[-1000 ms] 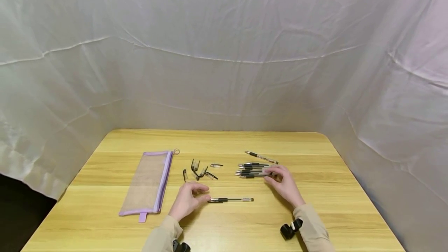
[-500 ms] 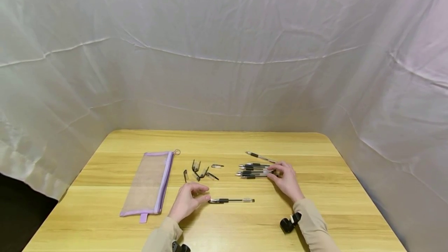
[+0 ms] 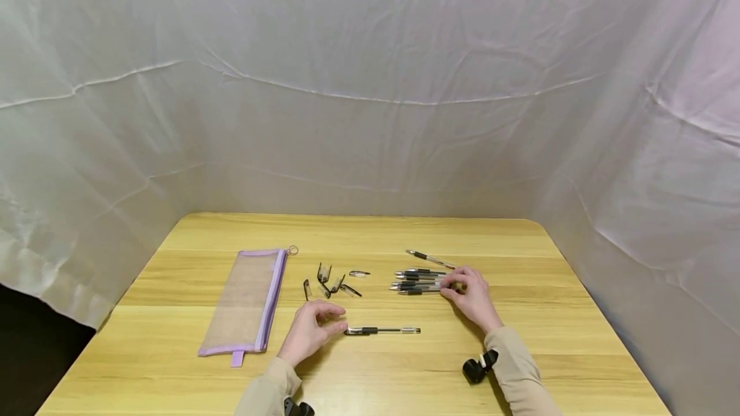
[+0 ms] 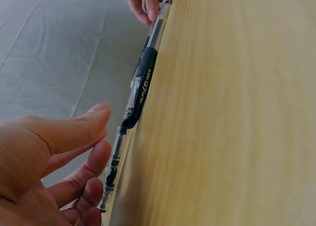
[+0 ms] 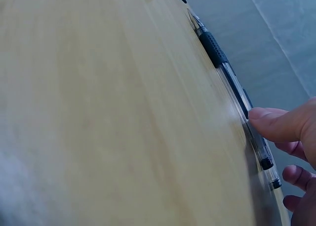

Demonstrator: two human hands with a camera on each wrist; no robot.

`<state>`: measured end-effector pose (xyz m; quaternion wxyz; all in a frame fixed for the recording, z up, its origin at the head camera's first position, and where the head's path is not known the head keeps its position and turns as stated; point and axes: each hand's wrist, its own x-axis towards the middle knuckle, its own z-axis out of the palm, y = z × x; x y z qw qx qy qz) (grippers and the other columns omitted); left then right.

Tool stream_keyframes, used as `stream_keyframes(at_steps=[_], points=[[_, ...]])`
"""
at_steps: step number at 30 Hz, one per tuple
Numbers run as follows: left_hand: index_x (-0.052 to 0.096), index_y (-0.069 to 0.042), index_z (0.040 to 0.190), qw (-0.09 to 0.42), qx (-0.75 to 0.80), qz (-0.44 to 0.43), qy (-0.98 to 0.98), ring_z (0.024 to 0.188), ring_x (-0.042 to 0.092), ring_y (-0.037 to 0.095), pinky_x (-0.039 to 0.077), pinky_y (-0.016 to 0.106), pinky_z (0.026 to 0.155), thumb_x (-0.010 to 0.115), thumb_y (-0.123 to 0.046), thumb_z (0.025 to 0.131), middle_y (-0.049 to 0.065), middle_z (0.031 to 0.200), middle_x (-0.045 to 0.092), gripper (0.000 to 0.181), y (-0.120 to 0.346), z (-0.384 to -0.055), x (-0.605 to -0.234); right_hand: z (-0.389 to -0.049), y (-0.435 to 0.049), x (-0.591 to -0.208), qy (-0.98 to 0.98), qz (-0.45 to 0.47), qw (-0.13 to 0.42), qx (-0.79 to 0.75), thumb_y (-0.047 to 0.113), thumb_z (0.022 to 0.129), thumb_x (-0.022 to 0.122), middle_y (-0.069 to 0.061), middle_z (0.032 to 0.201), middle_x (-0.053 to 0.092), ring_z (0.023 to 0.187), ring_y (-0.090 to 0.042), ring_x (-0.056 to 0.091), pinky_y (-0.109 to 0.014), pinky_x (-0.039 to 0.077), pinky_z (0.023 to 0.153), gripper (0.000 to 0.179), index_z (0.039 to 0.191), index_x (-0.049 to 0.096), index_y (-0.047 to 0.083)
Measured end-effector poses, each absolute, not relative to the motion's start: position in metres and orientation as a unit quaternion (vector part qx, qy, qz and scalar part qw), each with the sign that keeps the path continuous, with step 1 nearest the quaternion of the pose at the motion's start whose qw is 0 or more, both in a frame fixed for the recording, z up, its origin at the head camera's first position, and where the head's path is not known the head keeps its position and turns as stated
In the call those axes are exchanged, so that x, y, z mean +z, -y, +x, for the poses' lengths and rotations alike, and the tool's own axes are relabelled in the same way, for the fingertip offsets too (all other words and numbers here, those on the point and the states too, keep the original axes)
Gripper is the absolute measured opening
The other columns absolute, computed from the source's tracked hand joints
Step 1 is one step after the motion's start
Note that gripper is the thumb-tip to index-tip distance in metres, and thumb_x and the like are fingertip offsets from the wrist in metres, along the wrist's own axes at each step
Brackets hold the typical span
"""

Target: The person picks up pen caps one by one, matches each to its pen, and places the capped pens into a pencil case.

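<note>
the row of pens point(image 3: 412, 292) lies on the bench point(image 3: 520, 262), tips leftward, long axes across me. my right grip point(image 3: 473, 299) is nearer, thumb against a barrel; pinching, i cannot tell. my left grip point(image 3: 308, 334), loosely spread, holds nothing beside the capped pen point(image 3: 393, 330).

Tabletop point(image 3: 578, 364): wood-grain surface, smooth, low sheen. Uncapped gel pens point(image 3: 415, 284): glossy clear plastic barrels; black grips, matt, dimpled; tips bright, metal-like. Pen caps point(image 3: 360, 273): glossy transparent plastic with black clips. Pouch point(image 3: 241, 303): sheer woven mesh, smooth purple trim. Curtain point(image 3: 370, 140): creased cloth, soft satin sheen. Sleeve point(image 3: 514, 364): matt cloth. Wrist camera point(image 3: 474, 373): black housing, plastic-like.
</note>
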<state>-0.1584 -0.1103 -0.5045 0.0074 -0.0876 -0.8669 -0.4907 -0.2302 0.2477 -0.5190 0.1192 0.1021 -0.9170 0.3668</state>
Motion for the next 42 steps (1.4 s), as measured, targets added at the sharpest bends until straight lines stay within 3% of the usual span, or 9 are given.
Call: stream_keyframes(at_steps=[17, 25, 31, 42], points=[[0.077, -0.008, 0.1, 0.001, -0.491, -0.092, 0.866, 0.088, 0.06, 0.017, 0.048, 0.026, 0.078, 0.084, -0.015, 0.078, 0.005, 0.099, 0.076, 0.023, 0.11, -0.158, -0.504, -0.23, -0.249, -0.519, 0.926, 0.09, 0.082, 0.358, 0.007, 0.083, 0.08, -0.01, 0.106, 0.064, 0.112, -0.035, 0.049, -0.057, 0.025, 0.101, 0.008, 0.089, 0.077, 0.012], [0.077, -0.008, 0.1, -0.001, -0.493, -0.088, 0.865, 0.089, 0.06, 0.017, 0.048, 0.026, 0.079, 0.084, -0.014, 0.078, 0.005, 0.1, 0.076, 0.024, 0.11, -0.157, -0.504, -0.23, -0.249, -0.523, 0.931, 0.102, 0.091, 0.337, 0.01, 0.083, 0.08, -0.008, 0.1, 0.062, 0.11, -0.034, 0.048, -0.057, 0.026, 0.097, 0.006, 0.085, 0.076, 0.014], [0.077, -0.008, 0.1, 0.0, -0.494, -0.081, 0.866, 0.088, 0.059, 0.015, 0.048, 0.026, 0.079, 0.084, -0.014, 0.078, 0.005, 0.1, 0.076, 0.024, 0.11, -0.157, -0.504, -0.228, -0.249, -0.521, 0.931, 0.108, 0.097, 0.334, 0.019, 0.087, 0.078, -0.008, 0.1, 0.063, 0.112, -0.035, 0.049, -0.057, 0.027, 0.099, 0.012, 0.089, 0.075, 0.008], [0.076, -0.009, 0.102, 0.0, -0.497, -0.056, 0.866, 0.088, 0.059, 0.014, 0.05, 0.03, 0.081, 0.083, -0.014, 0.08, 0.004, 0.1, 0.075, 0.024, 0.116, -0.159, -0.5, -0.221, -0.242, -0.512, 0.928, 0.121, 0.114, 0.334, 0.01, 0.085, 0.078, -0.005, 0.097, 0.073, 0.096, -0.025, 0.059, -0.045, 0.037, 0.093, 0.007, 0.09, 0.074, 0.01]])
